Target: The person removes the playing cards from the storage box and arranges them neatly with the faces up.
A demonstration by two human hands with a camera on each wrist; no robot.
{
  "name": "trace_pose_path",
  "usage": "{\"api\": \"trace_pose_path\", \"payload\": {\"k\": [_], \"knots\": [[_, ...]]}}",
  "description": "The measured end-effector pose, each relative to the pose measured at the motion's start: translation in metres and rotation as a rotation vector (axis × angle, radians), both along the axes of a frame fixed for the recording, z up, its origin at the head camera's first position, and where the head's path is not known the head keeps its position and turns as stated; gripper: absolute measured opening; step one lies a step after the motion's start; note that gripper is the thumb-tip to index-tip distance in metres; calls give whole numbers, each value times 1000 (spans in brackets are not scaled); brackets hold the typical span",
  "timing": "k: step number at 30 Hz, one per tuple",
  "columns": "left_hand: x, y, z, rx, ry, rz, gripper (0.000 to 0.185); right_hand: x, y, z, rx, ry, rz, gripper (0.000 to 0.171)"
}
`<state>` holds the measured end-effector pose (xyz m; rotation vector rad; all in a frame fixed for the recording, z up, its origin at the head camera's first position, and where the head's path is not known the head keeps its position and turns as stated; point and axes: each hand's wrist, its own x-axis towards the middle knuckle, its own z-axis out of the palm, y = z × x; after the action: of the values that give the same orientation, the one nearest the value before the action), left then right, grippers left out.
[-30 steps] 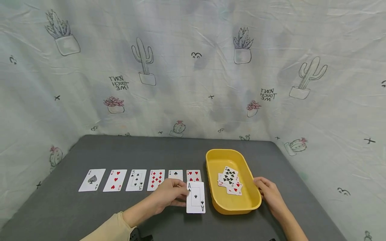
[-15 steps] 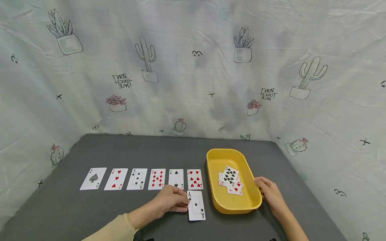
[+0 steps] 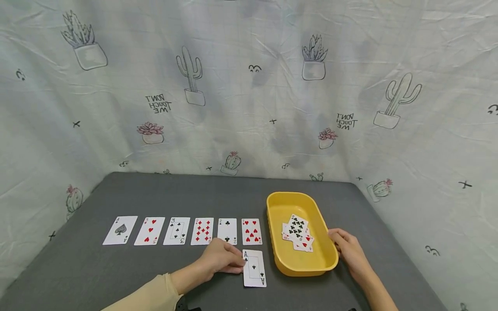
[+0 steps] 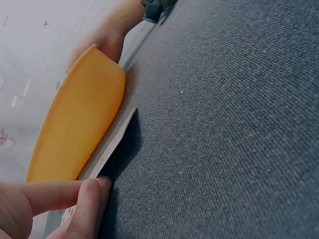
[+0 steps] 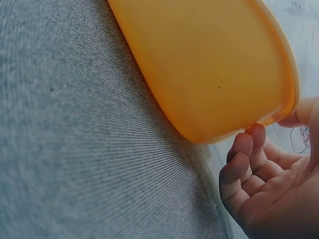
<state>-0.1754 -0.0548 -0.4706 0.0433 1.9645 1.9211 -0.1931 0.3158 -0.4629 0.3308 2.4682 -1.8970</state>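
My left hand point(image 3: 222, 258) pinches the left edge of an ace of clubs playing card point(image 3: 254, 268), face up just in front of the seven of hearts point(image 3: 251, 232). Seen from the left wrist, the card point(image 4: 121, 130) slants low over the cloth, its far end raised above a dark shadow. My right hand point(image 3: 346, 246) holds the right side of a yellow plastic tub point(image 3: 306, 273). In the right wrist view, its curled fingertips point(image 5: 241, 144) touch the tub's outside wall, with the thumb up by the rim.
Left of the seven, a row of face-up cards runs along the grey cloth: two of clubs point(image 3: 227, 229), nine of diamonds point(image 3: 202, 231), three of clubs point(image 3: 177, 231), three of hearts point(image 3: 149, 231), ace of spades point(image 3: 120, 230). Inside the tub lies a loose pile of cards point(image 3: 298, 227).
My left hand has brought the ace of clubs down and toward me, uncovering the seven of hearts. The right hand stays on the tub.
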Motion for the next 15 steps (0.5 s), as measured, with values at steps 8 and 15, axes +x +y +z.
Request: {"api": "trace_pose_path", "payload": {"k": [8,15], "knots": [[3,-3,8,-26,20,41,21,1,-1,3,6,4,0,32],[6,-1,8,-30,43,55,21,0,-1,0,-1,6,6,32]]}}
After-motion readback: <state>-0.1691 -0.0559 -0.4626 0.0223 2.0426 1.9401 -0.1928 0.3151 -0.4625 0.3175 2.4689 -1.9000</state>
